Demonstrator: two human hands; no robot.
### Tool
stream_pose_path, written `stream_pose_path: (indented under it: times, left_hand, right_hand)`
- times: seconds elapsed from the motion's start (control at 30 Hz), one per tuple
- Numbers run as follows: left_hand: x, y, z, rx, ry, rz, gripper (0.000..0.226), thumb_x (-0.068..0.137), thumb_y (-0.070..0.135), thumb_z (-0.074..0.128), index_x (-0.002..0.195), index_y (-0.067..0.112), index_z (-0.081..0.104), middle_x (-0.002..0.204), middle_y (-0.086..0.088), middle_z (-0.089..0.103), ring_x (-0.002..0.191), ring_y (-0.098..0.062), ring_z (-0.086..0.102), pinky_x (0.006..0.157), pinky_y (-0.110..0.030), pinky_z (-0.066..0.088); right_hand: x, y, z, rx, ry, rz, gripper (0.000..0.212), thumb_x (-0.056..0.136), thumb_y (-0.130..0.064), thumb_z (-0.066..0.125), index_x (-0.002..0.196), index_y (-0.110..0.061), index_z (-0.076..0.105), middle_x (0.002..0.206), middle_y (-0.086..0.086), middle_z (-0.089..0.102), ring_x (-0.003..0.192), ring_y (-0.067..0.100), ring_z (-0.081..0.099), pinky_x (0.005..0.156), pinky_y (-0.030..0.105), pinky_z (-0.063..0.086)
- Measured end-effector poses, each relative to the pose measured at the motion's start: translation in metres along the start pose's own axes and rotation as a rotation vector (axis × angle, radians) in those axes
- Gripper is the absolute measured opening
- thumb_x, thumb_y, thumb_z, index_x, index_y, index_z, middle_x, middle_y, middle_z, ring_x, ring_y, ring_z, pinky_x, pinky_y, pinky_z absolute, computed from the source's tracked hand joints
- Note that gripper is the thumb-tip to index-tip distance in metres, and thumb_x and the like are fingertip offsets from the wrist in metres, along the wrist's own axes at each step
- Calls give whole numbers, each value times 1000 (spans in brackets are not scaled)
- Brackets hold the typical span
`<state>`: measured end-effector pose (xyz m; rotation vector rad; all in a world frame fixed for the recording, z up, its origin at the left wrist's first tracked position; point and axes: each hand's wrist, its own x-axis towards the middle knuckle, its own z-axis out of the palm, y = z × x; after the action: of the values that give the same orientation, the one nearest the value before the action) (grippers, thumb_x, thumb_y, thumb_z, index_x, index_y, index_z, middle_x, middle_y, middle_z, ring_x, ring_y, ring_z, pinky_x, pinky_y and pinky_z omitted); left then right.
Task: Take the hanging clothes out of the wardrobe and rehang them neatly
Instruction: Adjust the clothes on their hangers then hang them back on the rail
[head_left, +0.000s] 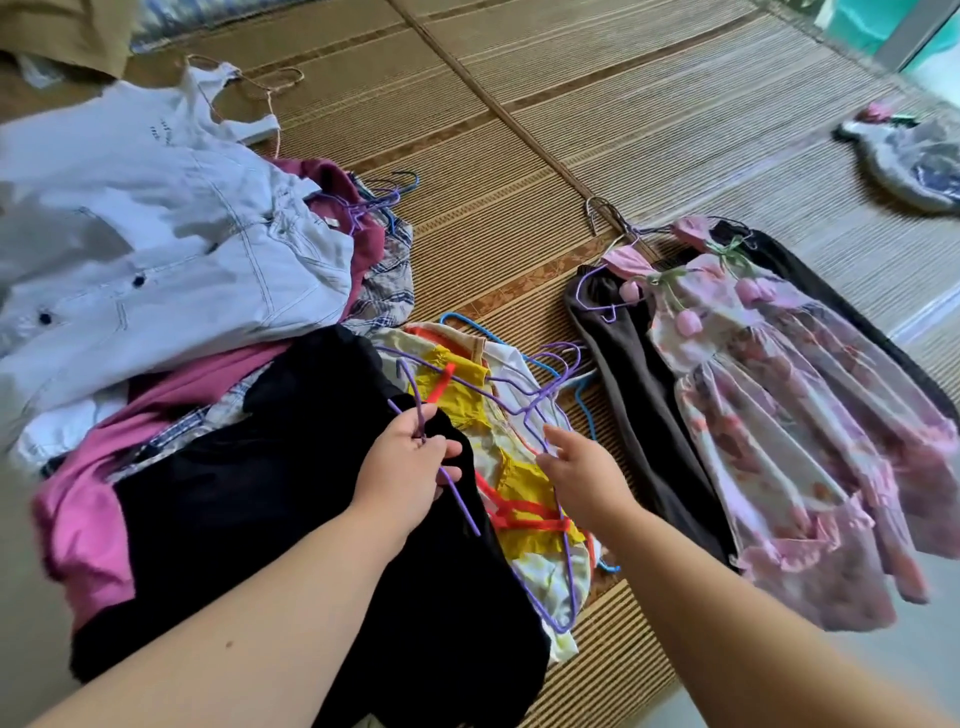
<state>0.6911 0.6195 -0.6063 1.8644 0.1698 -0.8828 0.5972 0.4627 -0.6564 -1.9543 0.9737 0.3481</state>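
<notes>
Woven mat (649, 104); left hand (402, 467) gripping purple hanger (462, 501)

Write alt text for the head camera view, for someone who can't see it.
A person's left hand grips a purple wire hanger over a black garment, while the right hand reaches open toward more tangled hangers. Around them, clothes lie heaped on a woven mat, with a pink floral dress at right.
</notes>
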Motion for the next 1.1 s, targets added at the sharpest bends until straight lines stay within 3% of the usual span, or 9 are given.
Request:
stream_pose_path:
  times: [0.07, 0.13, 0.23, 0.33, 0.4, 0.53, 0.67, 0.9, 1.1]
  left_hand:
    - [-1, -4, -2, -22, 13, 17, 37, 99, 14, 44, 133, 29, 45, 94, 5, 67, 70, -9, 64, 64, -23, 47]
    - [-4, -9, -4, -39, 28, 24, 35, 99, 15, 44, 131, 31, 47, 94, 6, 67, 70, -9, 64, 64, -24, 47]
    - [-9, -14, -9, -58, 59, 15, 32, 100, 15, 43, 127, 30, 51, 95, 5, 67, 70, -10, 66, 64, -24, 47]
    - [-16, -18, -18, -86, 89, -1, 32, 100, 14, 42, 127, 30, 52, 96, 5, 68, 69, -11, 68, 65, -25, 47]
    - [-24, -19, -24, -95, 82, -20, 35, 100, 12, 40, 129, 31, 50, 98, 7, 67, 71, -11, 68, 68, -25, 48]
    - [-45, -10, -37, -114, 78, -14, 38, 100, 10, 40, 131, 30, 50, 99, 9, 68, 69, -10, 67, 64, -24, 46]
    - [-76, 16, -58, -144, 115, 48, 34, 99, 8, 41, 123, 29, 54, 93, 9, 68, 57, -6, 65, 58, -20, 43]
    - [-154, 48, -122, -121, 175, 190, 31, 99, 4, 39, 98, 29, 57, 91, 8, 66, 48, -3, 62, 50, -17, 39]
    - [-226, 51, -190, -124, 252, 272, 29, 99, 6, 41, 100, 29, 59, 91, 8, 69, 50, -5, 64, 51, -19, 40]
  right_hand:
    - [16, 6, 1, -17, -43, 56, 43, 94, -30, 53, 133, -12, 49, 121, 2, 54, 115, 19, 52, 96, 30, 40]
    - [26, 4, 2, 47, -80, 79, 24, 93, -29, 53, 102, -7, 56, 93, 3, 53, 84, 18, 53, 77, 31, 41]
    - [40, -1, 3, 109, -96, 87, 37, 91, -32, 56, 115, -3, 55, 108, 16, 59, 100, 28, 59, 90, 39, 47]
    - [42, -9, 5, -58, -149, 54, 38, 90, -39, 56, 114, -9, 58, 105, 11, 62, 90, 25, 59, 80, 33, 47]
    - [37, -16, 7, -138, -93, -5, 36, 92, -40, 54, 116, -15, 59, 107, 9, 64, 96, 26, 59, 81, 32, 46]
    - [5, -50, 7, 234, -68, -95, 27, 95, -38, 50, 98, -16, 65, 70, -2, 54, 60, 12, 48, 54, 25, 36]
    - [-42, -91, -1, 316, -130, -170, 30, 93, -43, 53, 76, -19, 60, 50, -8, 44, 46, 10, 35, 46, 23, 28]
    - [-130, -159, -27, 192, 94, -386, 27, 89, -36, 61, 66, -21, 61, 54, -10, 43, 51, 7, 39, 53, 28, 30]
    - [-211, -202, -31, 270, 159, -459, 24, 88, -35, 64, 72, -18, 69, 61, 4, 57, 53, 13, 46, 57, 29, 35]
